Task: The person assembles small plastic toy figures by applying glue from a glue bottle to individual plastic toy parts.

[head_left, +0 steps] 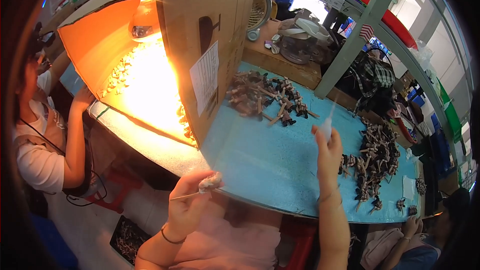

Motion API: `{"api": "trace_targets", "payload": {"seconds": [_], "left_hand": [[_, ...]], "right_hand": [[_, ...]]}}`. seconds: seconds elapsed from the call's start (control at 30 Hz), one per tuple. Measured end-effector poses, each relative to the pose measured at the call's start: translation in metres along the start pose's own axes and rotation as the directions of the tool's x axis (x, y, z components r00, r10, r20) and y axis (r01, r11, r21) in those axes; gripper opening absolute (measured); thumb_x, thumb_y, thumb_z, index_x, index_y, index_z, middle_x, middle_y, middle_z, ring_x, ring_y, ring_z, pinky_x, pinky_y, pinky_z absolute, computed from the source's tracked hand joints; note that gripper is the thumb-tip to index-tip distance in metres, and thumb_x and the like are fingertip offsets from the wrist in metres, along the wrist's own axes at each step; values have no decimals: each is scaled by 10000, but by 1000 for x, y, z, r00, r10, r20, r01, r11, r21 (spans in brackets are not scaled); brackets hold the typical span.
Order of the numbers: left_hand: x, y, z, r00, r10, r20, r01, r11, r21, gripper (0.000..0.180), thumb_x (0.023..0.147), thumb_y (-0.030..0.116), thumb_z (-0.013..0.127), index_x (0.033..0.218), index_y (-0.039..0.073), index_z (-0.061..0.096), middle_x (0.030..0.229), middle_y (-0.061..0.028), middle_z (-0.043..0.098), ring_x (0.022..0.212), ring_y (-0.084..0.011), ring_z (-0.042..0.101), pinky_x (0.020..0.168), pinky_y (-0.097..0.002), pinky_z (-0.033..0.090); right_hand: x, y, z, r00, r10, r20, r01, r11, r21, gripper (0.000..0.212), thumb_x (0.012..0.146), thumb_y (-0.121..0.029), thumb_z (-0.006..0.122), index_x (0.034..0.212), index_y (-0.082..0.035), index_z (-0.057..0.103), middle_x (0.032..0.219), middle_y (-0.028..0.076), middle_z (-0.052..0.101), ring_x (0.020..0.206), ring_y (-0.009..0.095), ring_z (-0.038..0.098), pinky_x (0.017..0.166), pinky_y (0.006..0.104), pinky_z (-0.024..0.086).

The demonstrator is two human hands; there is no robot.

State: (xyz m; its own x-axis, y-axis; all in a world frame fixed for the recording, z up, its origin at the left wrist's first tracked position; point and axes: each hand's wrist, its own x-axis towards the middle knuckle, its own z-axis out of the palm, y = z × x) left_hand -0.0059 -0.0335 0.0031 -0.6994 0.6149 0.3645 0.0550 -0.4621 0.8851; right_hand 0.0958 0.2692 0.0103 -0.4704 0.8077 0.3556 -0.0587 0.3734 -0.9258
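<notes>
Between left fingers (191, 179), a pale piece (211, 182).

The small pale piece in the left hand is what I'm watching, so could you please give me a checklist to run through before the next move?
1. Small pale piece held in the fingers of the left hand: ok.
2. Piece joined to the thin wooden stick: cannot tell; the fingers hide where they would meet.
3. White nozzle bottle gripped in the right hand, nozzle up: ok.
4. Nozzle at the piece: not ok; they are well apart.
5. Left hand outside the lit cardboard box: ok.
6. Contents left in the bottle: cannot tell.
</notes>
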Motion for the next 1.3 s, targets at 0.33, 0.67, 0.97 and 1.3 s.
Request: {"api": "trace_targets", "payload": {"seconds": [0.33, 0.67, 0.97, 1.3], "left_hand": [[-12, 6, -12, 987, -70, -146, 65, 997, -38, 286, 909, 170, 471, 1141, 2, 469, 1049, -166, 599, 854, -201, 586, 669, -266, 434], [-25, 14, -45, 923, -90, -373, 16, 980, -197, 243, 899, 160, 462, 1095, 16, 477, 990, -176, 606, 799, -229, 594, 643, -278, 436], [-47, 28, -75, 857, 19, -515, -66, 995, -73, 369, 883, 250, 491, 1164, 14, 451, 980, -133, 562, 814, -200, 559, 655, -275, 425], [-48, 28, -82, 865, -32, -501, -31, 993, -115, 396, 893, 258, 496, 1210, 25, 445, 1012, -103, 557, 878, -172, 537, 742, -280, 426]], "right_hand": [[83, 78, -32, 967, -56, -248, -176, 556, -812, 461, 770, -266, 676, 1144, -51, 514, 1100, 126, 539, 1053, 293, 478, 884, 453, 347], [-78, -82, 165, 418, -675, 607, 865, 500, -39, 275, 734, -48, 549, 1008, -23, 548, 1099, 161, 544, 1022, 295, 533, 848, 375, 426], [-36, -48, 350, 740, -80, 668, 671, 158, -724, 207, 814, -136, 558, 985, -87, 664, 1101, 130, 605, 1049, 253, 537, 847, 380, 426], [-25, -40, 368, 687, -90, 721, 720, 216, -660, 158, 764, -187, 550, 776, -180, 707, 828, 44, 626, 800, 207, 520, 752, 390, 309]]}}
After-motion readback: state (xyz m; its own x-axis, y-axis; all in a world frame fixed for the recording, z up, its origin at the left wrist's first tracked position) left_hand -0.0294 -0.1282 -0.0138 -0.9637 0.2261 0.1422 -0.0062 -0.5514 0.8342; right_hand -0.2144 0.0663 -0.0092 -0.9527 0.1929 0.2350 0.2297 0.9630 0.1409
